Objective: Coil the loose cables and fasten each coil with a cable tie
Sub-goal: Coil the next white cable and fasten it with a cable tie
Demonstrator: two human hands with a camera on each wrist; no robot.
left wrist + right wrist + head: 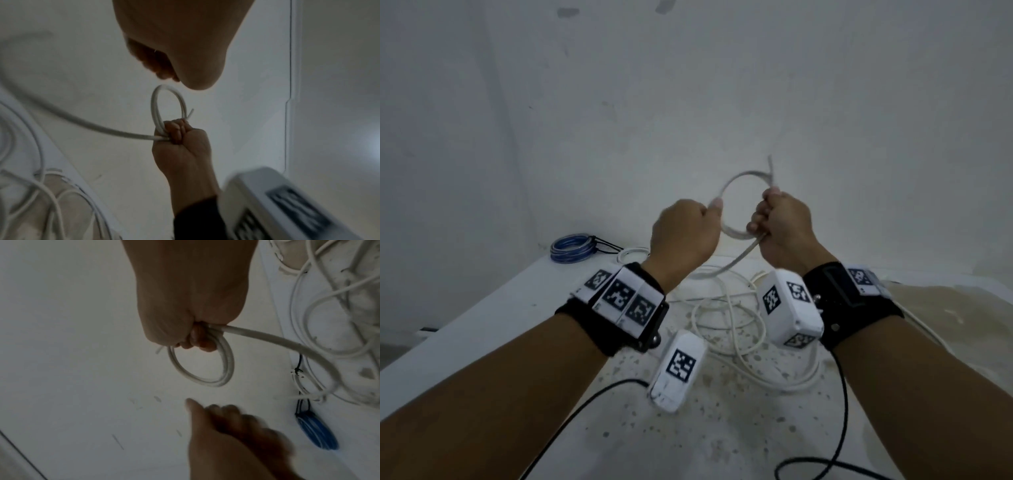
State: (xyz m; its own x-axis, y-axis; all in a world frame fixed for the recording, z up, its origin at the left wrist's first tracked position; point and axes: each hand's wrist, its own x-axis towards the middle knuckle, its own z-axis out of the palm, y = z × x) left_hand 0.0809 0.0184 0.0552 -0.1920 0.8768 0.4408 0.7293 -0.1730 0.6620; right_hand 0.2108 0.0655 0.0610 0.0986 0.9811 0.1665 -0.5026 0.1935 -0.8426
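Between the two raised hands, item one: a white coil point(739, 205) of a few small turns. The right hand point(784, 226) is clenching round the coil's near side, gathering the turns together with the short free end poking out past the knuckles. The left hand point(685, 236) is curling loosely; the head view suggests it is touching the coil's left edge, while the right wrist view shows it just apart from the loop and blurred, so whether it is gripping anything cannot be told.

Item two: the white cable point(736, 260) is trailing from the right fist down to a loose tangle point(729, 318) lying on the table point(482, 315).

Item three: a blue coil point(571, 247), already bound with a black tie, is sitting at the table's far left corner; a small white coil point(633, 254) is lying just beside it, its tie visible only in the right wrist view.

Progress, by estimate: two coils are looking finished, the white cable is only beginning to be wound, most of its length is still waiting, and its tie is not yet on.

Unclear: spare ties are not showing anywhere; how many cables are making up the tangle cannot be counted.
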